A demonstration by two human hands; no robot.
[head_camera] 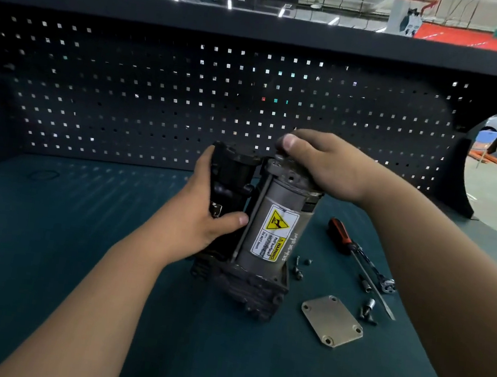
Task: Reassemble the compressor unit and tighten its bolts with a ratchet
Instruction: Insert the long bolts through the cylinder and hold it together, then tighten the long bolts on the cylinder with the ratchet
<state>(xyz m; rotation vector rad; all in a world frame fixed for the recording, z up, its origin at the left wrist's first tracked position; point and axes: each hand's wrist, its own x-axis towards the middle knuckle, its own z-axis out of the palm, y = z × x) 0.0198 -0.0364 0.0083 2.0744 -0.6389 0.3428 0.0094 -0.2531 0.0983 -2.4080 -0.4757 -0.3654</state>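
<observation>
Holds the compressor unit [267,231] on end between both hands, dark ribbed base down on the teal desk [79,230], top tilted a little to the right. Grips the black half on the unit's left with the left hand [203,214]: thumb laid across the front, touching the edge of the silver cylinder, fingers curled round the far left side. Clasps the cylinder's top end cap from above with the right hand [322,163]: thumb pointing left over the rim, fingers curled down the far side and mostly hidden. Shows the yellow warning label on the cylinder facing the camera, between the two hands and below the right one.

On the desk to the right of the unit, under the right forearm and apart from both hands: a few small bolts [298,268] just beside the base; a square cover plate [332,320] with holes at its corners, lying flat nearer the camera; an orange-and-black screwdriver [340,235]; a ratchet [387,285] beside its shaft; small sockets [368,309] near the blade. Behind everything, a dark pegboard [158,99].
</observation>
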